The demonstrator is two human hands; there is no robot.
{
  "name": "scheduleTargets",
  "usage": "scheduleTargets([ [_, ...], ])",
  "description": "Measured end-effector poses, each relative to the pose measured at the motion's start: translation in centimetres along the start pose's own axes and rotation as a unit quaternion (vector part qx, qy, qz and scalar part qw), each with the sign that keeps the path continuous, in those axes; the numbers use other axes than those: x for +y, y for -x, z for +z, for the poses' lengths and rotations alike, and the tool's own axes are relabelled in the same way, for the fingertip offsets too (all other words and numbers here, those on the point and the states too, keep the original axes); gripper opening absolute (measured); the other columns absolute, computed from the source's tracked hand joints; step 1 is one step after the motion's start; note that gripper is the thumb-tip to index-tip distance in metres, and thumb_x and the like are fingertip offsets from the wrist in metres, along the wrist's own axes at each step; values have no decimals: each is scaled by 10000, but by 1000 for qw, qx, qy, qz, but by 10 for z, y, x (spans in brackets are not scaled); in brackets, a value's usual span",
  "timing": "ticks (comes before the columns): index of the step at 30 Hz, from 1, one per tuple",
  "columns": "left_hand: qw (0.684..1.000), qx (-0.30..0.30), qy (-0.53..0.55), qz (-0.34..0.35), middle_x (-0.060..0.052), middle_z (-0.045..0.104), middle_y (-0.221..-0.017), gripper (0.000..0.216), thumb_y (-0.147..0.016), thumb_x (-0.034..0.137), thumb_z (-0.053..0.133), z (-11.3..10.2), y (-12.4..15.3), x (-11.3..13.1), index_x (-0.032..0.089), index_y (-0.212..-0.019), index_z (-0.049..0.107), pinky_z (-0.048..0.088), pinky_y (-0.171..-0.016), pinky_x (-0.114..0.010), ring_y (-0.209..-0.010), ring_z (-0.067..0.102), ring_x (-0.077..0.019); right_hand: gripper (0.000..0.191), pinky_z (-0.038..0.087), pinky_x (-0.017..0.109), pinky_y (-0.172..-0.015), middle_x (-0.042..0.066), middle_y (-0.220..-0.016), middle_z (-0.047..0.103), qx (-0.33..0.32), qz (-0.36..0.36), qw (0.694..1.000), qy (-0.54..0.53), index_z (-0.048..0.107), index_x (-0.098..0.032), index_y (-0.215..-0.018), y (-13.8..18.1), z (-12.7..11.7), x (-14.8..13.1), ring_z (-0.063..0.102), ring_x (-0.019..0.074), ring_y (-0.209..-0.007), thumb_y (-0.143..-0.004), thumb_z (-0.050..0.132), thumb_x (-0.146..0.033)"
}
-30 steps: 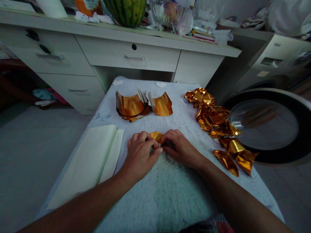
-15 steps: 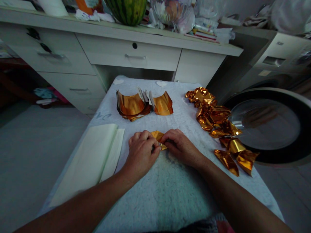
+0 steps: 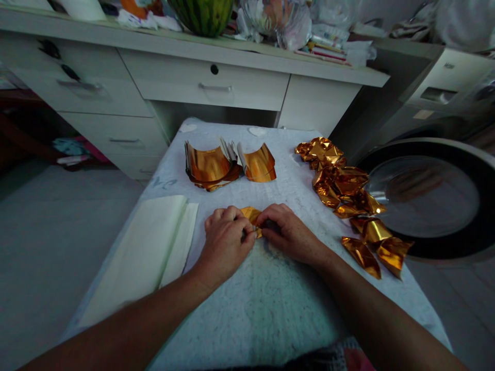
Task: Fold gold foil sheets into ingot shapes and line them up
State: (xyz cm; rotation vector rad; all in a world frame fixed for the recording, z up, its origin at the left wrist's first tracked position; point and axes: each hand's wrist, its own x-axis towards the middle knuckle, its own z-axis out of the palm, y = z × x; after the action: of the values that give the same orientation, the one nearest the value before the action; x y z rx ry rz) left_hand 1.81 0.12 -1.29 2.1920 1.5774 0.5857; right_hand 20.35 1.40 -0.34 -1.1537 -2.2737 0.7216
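Observation:
My left hand (image 3: 225, 240) and my right hand (image 3: 288, 232) meet at the middle of a white cloth-covered table (image 3: 266, 309). Both pinch a small piece of gold foil paper (image 3: 250, 214) pressed down on the cloth; most of the piece is hidden under my fingers. Behind my hands lies a curled stack of flat gold foil sheets (image 3: 209, 167) with a second curled stack (image 3: 260, 165) beside it. Along the table's right side runs a row of several folded gold foil pieces (image 3: 344, 190).
A pile of pale paper sheets (image 3: 147, 252) lies on the table's left. A cream desk with drawers (image 3: 204, 85) stands behind, carrying a watermelon (image 3: 201, 15) and clutter. A washing machine with its round door (image 3: 425, 198) open stands at the right.
My hands have stayed together on the foil piece, with only small finger shifts. The view has tilted slightly.

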Motion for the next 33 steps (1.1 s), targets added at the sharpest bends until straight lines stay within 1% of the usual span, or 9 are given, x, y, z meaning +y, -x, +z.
scheduleTargets([
  [3, 1000, 1, -1, 1, -20, 604, -952, 91, -820, 222, 642, 0, 0, 0, 223, -730, 657, 350, -859, -434, -981, 474, -248, 182, 375, 346, -838, 30, -917, 625, 1, 1, 1000, 11, 612, -205, -960, 0, 1, 0, 532, 186, -882, -840, 619, -69],
  [14, 1000, 4, -6, 2, -24, 600, -937, 104, -811, 210, 628, 0, 0, 1, 226, -712, 658, 360, -865, -441, -970, 476, -248, 142, 366, 342, -828, 32, -911, 626, 2, 13, 1000, 27, 618, -204, -934, -2, 3, -2, 530, 187, -876, -853, 626, -87],
  [26, 1000, 10, -24, 9, -31, 599, -939, 91, -804, 209, 608, 2, 2, 1, 227, -719, 633, 363, -831, -442, -972, 480, -257, 127, 365, 342, -825, 25, -897, 616, 14, 22, 999, 36, 610, -211, -908, -1, 9, 1, 523, 190, -878, -860, 621, -94],
  [33, 999, 8, -31, 7, -37, 591, -957, 36, -805, 195, 593, 1, 3, 1, 226, -790, 605, 358, -833, -441, -979, 476, -264, 111, 374, 352, -840, 36, -914, 619, 10, 22, 999, 42, 612, -205, -902, -1, 9, 1, 531, 200, -901, -866, 612, -100],
])
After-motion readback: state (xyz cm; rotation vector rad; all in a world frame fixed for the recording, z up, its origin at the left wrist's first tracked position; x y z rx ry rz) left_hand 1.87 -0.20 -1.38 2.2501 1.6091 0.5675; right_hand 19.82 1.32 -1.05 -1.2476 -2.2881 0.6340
